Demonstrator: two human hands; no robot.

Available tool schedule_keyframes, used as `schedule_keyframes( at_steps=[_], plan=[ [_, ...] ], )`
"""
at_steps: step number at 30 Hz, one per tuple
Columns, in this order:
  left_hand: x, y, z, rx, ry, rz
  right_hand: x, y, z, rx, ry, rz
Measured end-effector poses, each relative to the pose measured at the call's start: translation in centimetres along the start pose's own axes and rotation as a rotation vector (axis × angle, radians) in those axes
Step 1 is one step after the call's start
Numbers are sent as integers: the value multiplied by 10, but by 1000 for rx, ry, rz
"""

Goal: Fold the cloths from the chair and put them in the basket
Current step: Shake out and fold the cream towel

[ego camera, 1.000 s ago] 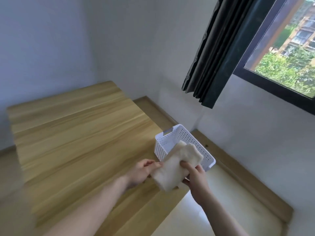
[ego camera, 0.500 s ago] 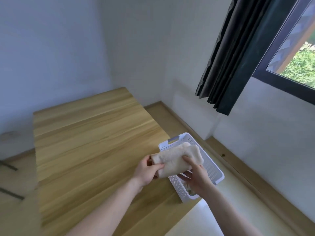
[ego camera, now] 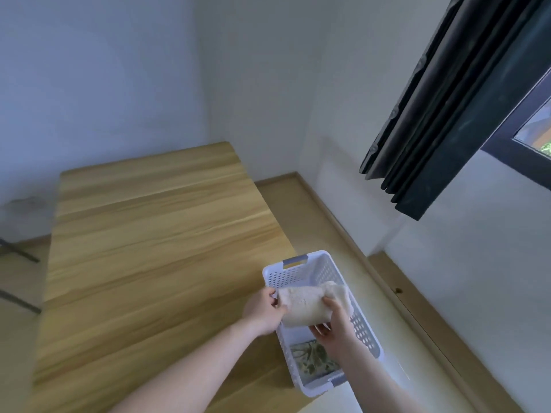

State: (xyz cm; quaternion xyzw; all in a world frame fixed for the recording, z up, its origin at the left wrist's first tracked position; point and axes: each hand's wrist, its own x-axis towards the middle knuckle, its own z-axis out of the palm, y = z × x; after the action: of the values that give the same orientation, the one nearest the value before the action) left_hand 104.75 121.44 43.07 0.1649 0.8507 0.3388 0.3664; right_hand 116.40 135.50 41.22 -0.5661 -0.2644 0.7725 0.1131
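Both hands hold a folded cream-white fluffy cloth point(ego camera: 310, 305) above the open top of a white perforated plastic basket point(ego camera: 301, 272); the left hand point(ego camera: 264, 312) grips the cloth's left end, thumb on top and fingers curled round its edge; the right hand point(ego camera: 335, 323) holds the right side — thumb pressed on the upper face, fingers spread beneath it. The cloth lies roughly level, spanning the basket's width near its middle. Inside the basket, at the near end, lies a flat folded cloth with a green leaf pattern point(ego camera: 313, 360). The basket stands at the right edge of a light wooden table point(ego camera: 155, 248), grey handle slots at its far and near ends. A dark grey curtain point(ego camera: 447, 108) hangs at the upper right beside a dark-framed window point(ego camera: 518, 135); the walls are pale.
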Motion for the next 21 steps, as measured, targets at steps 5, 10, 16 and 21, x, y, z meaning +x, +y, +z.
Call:
schedule_keyframes(
  at_steps=[5,10,16,21],
  plan=[
    [7,-5,11,85,78,10,58,2,8,-62,13,96],
    [1,-13,24,203,88,56,93,-5,21,-133,-21,140],
    [-7,-20,34,302,73,90,123,-7,35,-306,-40,156],
    [-9,-16,42,333,97,69,121,-6,35,-654,110,243]
  ],
)
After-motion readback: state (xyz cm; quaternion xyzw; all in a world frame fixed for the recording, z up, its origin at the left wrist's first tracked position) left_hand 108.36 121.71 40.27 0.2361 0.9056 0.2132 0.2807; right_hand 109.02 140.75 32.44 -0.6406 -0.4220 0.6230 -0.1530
